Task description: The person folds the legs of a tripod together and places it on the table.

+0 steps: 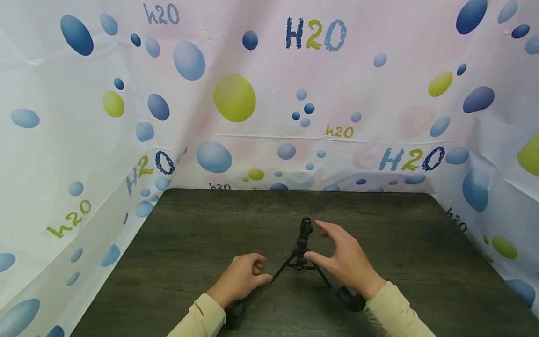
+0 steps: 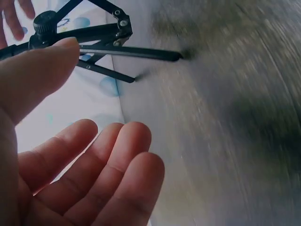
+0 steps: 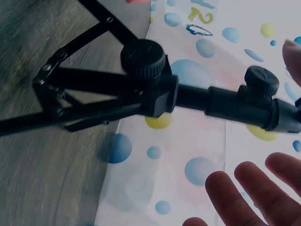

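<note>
A small black tripod (image 1: 301,245) stands upright on the dark tabletop, its legs spread. My right hand (image 1: 350,263) is just right of its upper part, thumb and fingers apart around a gap. In the right wrist view, the fingers (image 3: 235,188) lie clear of the column, which has two round knobs (image 3: 143,59). My left hand (image 1: 241,279) hovers low by the tripod's left leg, fingers loosely bent and holding nothing. The left wrist view shows the thumb (image 2: 51,70) overlapping the tripod in the picture; whether it touches, I cannot tell.
The dark wood-grain table (image 1: 202,224) reaches back to a white curtain (image 1: 269,93) printed with blue and green drops and "H2O" lettering. The same curtain hangs along both sides. Black devices (image 1: 351,299) sit at both wrists.
</note>
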A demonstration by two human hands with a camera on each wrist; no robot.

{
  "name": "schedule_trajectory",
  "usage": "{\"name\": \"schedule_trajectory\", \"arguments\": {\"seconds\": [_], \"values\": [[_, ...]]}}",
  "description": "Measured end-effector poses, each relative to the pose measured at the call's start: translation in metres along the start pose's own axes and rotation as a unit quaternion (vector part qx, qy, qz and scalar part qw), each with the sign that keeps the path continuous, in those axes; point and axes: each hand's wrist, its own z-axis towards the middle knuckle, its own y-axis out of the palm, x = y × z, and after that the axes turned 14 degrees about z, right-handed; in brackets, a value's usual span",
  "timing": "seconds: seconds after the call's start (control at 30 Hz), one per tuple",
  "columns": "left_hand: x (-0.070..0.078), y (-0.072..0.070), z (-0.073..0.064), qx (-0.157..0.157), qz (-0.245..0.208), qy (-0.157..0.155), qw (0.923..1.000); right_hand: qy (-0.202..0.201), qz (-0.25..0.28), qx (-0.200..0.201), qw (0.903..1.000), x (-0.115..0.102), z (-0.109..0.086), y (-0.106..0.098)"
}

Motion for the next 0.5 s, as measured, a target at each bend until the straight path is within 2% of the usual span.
{"name": "schedule_trajectory", "arguments": {"seconds": [0.33, 0.5], "values": [[0.008, 0.013, 0.009, 0.002, 0.024, 0.019, 0.9995, 0.006, 0.015, -0.008, 0.9998, -0.002, 0.01, 0.008], [0.009, 0.016, 0.013, -0.003, 0.03, 0.011, 0.9995, 0.009, 0.031, -0.004, 0.9995, -0.003, 0.013, 0.013]]}}
